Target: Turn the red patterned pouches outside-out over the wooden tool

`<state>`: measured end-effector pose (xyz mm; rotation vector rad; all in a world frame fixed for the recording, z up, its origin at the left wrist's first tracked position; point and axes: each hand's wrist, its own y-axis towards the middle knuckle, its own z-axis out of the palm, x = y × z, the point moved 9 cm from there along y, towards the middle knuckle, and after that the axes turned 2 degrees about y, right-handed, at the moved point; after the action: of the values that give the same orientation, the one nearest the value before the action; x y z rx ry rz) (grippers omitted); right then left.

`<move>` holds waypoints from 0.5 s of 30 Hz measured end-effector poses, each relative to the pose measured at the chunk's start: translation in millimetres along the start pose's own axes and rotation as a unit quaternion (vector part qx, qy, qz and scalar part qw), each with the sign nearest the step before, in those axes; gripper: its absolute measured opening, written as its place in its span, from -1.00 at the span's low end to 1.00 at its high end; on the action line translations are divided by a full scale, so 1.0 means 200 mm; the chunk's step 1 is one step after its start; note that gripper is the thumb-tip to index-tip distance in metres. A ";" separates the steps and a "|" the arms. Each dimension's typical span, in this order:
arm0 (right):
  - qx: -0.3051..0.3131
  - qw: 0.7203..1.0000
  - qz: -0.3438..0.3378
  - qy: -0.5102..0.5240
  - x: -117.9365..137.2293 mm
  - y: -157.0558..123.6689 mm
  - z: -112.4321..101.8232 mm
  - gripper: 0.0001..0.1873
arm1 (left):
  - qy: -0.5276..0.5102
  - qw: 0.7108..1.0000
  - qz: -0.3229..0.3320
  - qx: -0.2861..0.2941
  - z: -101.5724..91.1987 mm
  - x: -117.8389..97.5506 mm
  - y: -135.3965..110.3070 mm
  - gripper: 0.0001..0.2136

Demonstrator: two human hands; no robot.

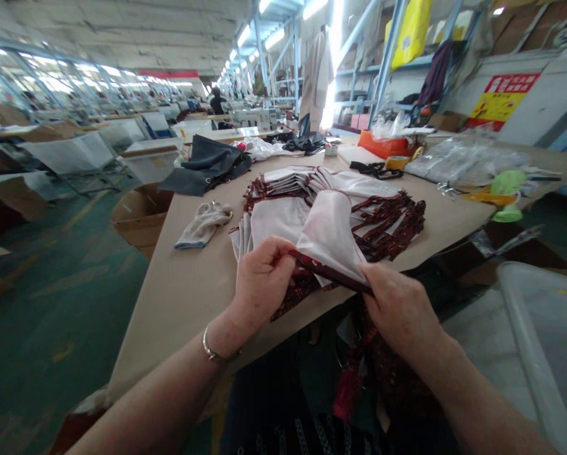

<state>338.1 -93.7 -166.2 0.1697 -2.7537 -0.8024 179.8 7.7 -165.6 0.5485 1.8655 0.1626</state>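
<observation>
Between my two hands a white fabric piece with a dark red patterned edge (328, 221) is stretched. My left hand (267, 275) pinches one end of the red edging, fingers closed. At the other end, my right hand (401, 303) grips the same edging between thumb and fingers. Behind and under it lies a pile of similar white pieces with dark red trim (387, 221), fanned out on the table (193, 291). Dark red cloth hangs below the table edge by my right hand.
A knitted glove (205, 224) lies left of the pile, and dark grey folded cloth (212, 164) behind it. An orange container (387, 144), clear plastic bags (468, 158) and a green plastic item (508, 183) sit at right. A cardboard box (141, 218) stands beside the table's left edge.
</observation>
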 end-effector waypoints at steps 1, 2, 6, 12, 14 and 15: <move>0.034 0.999 0.024 0.010 -0.01 -0.12 0.05 -0.76 | -0.115 0.991 -0.064 0.025 0.08 0.02 -0.06 -0.95; 0.072 0.995 0.055 0.038 -0.04 -0.23 0.11 -0.76 | -0.215 0.968 -0.119 0.054 0.18 0.02 -0.13 -0.93; 0.126 0.922 0.229 0.285 -0.19 -0.62 0.29 -0.73 | -0.409 0.858 -0.283 0.131 0.56 0.09 -0.41 -0.86; -0.047 0.538 0.486 0.687 -0.36 -0.94 0.37 -0.83 | -0.237 0.851 -0.308 0.353 0.86 0.27 -0.66 -0.90; -0.035 0.453 0.517 0.726 -0.31 -0.97 0.37 -0.83 | -0.270 0.804 -0.341 0.407 0.90 0.23 -0.70 -0.83; -0.006 0.447 0.518 0.729 -0.28 -0.96 0.35 -0.81 | -0.305 0.780 -0.363 0.409 0.90 0.20 -0.69 -0.79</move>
<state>377.9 -208.9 -339.8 -0.5485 -0.7377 -0.0373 293.8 -124.3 -316.0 0.3347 1.2907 -1.2572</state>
